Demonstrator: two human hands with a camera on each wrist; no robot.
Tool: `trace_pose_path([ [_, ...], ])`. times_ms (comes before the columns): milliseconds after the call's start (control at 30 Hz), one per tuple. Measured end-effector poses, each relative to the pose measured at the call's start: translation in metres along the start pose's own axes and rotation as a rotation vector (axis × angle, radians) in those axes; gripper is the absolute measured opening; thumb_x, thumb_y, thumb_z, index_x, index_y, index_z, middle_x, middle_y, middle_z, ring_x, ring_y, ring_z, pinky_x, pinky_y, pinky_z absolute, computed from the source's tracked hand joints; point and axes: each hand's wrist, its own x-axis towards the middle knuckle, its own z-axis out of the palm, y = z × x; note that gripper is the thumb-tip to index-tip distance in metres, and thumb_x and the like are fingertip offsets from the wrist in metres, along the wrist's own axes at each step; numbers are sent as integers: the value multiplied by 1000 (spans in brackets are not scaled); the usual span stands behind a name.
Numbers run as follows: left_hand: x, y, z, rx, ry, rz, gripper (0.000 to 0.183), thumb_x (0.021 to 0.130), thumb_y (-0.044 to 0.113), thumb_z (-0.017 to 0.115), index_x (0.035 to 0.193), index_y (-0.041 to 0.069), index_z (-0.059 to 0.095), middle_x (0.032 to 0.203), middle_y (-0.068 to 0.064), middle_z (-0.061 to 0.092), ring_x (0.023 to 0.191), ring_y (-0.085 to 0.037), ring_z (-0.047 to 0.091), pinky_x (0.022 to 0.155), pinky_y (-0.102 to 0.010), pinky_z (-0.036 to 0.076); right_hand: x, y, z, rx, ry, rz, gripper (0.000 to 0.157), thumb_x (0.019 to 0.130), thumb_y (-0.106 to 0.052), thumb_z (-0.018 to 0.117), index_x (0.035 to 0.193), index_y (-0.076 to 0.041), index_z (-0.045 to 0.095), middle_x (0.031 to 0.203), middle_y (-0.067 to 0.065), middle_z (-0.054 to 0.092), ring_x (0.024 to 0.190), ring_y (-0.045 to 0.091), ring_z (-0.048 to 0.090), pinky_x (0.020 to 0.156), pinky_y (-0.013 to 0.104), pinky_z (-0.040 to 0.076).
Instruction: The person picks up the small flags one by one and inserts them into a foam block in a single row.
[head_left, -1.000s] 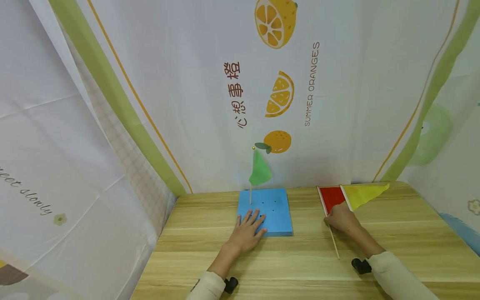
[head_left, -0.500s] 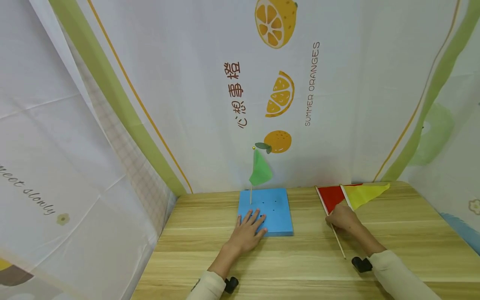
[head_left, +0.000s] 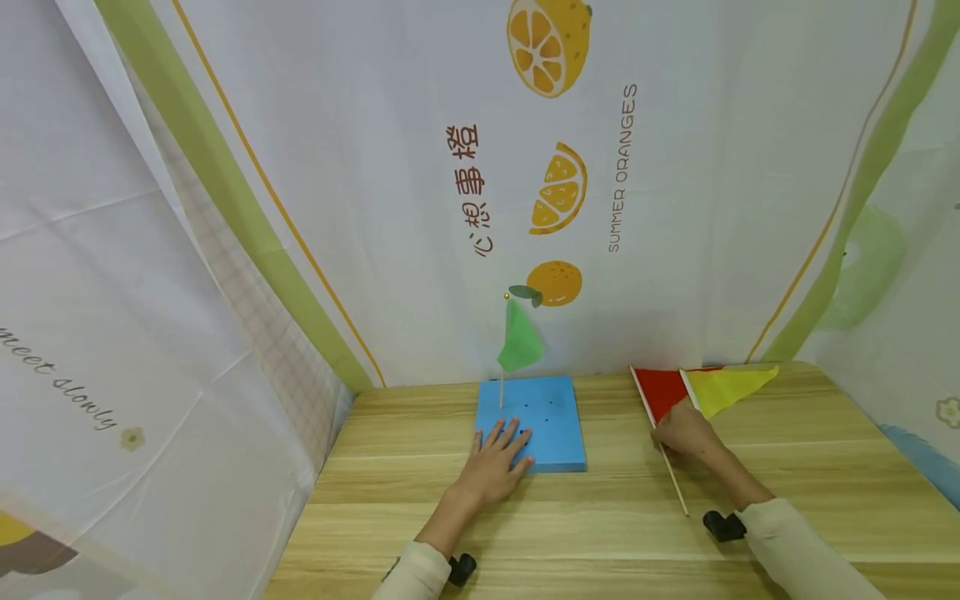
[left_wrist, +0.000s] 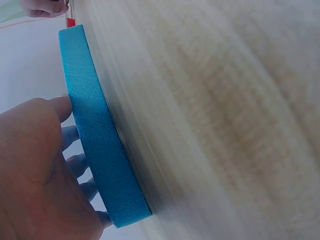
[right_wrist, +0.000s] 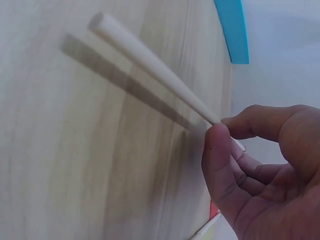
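My left hand [head_left: 491,468] lies with fingers spread on the near left part of a blue foam block [head_left: 557,442]. Small dark holes dot the block's top. A green pennant flag [head_left: 521,337] stands upright at its far left. My right hand [head_left: 686,433] pinches the thin wooden stick of a red flag [head_left: 660,393] between thumb and forefinger. In the right wrist view the bare end of the stick [right_wrist: 150,60] is raised over the table and casts a shadow. A yellow pennant flag [head_left: 731,390] lies partly over the red cloth, its lower stick hidden by my right hand.
The wooden table [head_left: 615,533] carries everything. Behind it hangs a white curtain [head_left: 375,167] printed with oranges and lettering, close along the table's back edge. More printed cloth [head_left: 97,292] hangs on the left side.
The red flag has turned slightly in my right hand: its lower stick end swung right, its top left. Its red tip now shows above the yellow flag. My left hand has stayed put.
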Motion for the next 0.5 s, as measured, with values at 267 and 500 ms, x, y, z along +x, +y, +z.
trace_pose_path([
  [267,2,-3,1,4,3,6,60,114,45,47,167,20,39,177,-9,28,165,-36,23,131,-67,20,-3,-8,-3,44,3,-12,37,89,-2,61,56,-14,49,52,4,59,44,13,63,48,28,58],
  [500,2,-4,1,6,8,12,60,114,46,47,167,20,40,177,-9,29,165,-36,24,131,-67,20,-1,-13,-4,0,25,-33,31,88,-4,62,57,-7,60,52,3,63,44,12,65,49,26,53],
])
